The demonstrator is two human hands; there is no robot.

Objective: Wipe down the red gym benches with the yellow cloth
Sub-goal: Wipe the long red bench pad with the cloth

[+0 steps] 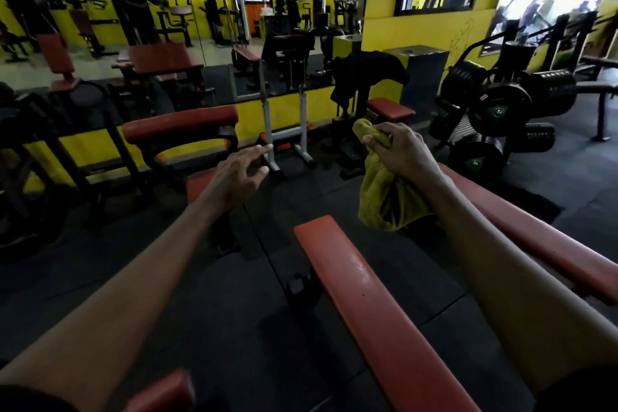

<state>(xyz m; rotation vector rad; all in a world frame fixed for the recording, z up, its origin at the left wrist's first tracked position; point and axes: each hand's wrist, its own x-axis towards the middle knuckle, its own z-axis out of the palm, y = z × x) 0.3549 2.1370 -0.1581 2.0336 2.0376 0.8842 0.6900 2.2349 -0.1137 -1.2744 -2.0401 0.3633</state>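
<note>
Right hand (401,150) grips the bunched yellow cloth (384,197), fingers curled round its top; the cloth hangs just right of the far end of the middle red bench (368,294). Left hand (239,174) is empty, fingers spread loose, left of that bench. Second red bench (541,244) lies right of it.

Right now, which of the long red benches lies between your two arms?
The centre bench, running toward the camera from below the yellow cloth. The other long bench is crossed by the right forearm and lies off to the right.
</note>
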